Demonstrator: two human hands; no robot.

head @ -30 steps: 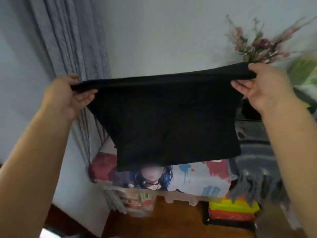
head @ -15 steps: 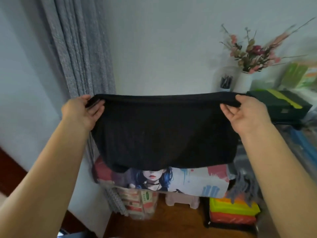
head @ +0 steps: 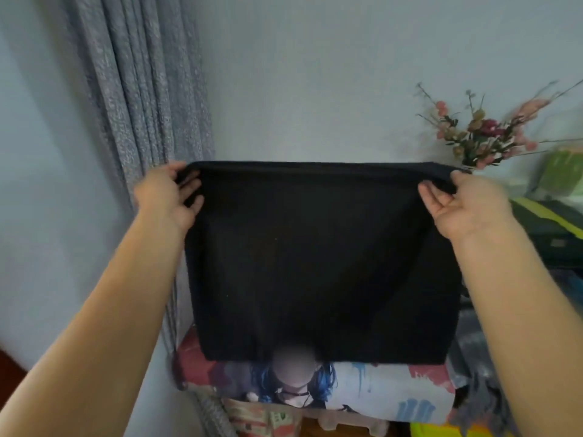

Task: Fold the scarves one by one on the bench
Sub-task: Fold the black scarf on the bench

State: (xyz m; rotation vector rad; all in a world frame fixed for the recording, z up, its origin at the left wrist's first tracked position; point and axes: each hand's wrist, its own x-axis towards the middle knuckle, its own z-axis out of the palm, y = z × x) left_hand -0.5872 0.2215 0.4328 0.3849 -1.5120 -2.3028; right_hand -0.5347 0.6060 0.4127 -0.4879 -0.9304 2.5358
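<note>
Grey curtain hung at far left beside the pale wall. Left hand pinched the top left corner of the black scarf, thumb over the upper edge, fingers curled onto the near face. Scarf was held up in the air, stretched flat between both hands, doubled along the top edge, lower edge hanging just over a printed cushion. Right hand gripped the top right corner, thumb on top, fingers tucked under the fabric. Dried flowers stood far right behind that hand. A grey fringed cloth lay at lower right, blurred.
</note>
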